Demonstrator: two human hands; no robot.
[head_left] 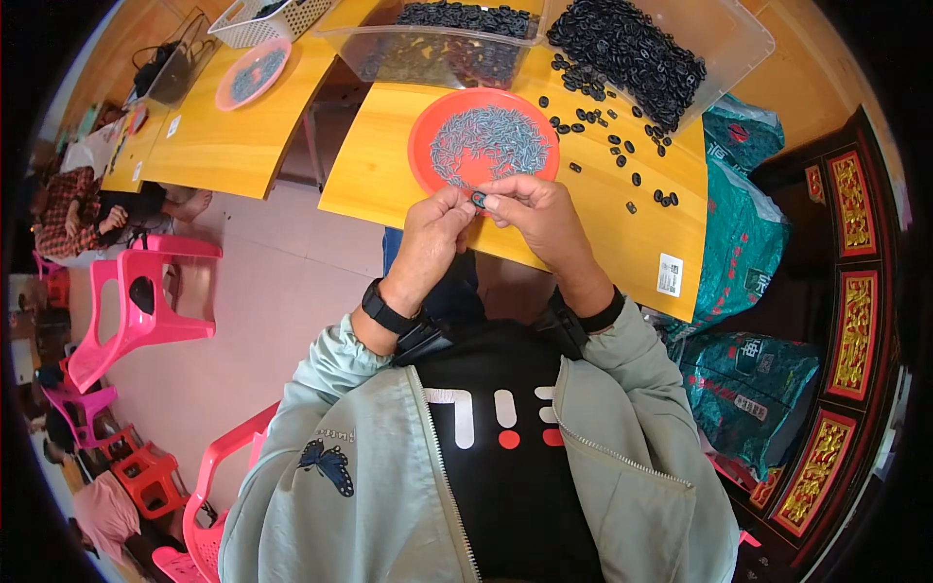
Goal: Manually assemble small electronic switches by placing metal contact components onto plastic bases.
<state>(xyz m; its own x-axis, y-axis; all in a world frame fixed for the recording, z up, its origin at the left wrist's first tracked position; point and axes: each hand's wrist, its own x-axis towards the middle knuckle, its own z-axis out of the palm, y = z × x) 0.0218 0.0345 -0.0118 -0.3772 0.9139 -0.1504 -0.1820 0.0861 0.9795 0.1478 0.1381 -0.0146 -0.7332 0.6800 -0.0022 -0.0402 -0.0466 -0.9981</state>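
Note:
My left hand (434,231) and my right hand (540,222) meet over the front edge of the table. Between their fingertips they pinch a small black oval plastic piece (478,198). Just beyond my fingers lies a round red plate (420,146) with many small silvery screws (501,139) heaped in it. Whether a screw is in my fingers too is hidden. Loose black oval pieces (637,180) of the same look are scattered on the table to the right of the plate.
Behind the plate stands a clear plastic bin (428,68) of black pieces; another, tipped bin (743,58) spills more onto the yellow table (374,175). Green woven bags (743,233) crowd the right side. Pink chairs (146,301) and a seated person (83,209) are at left.

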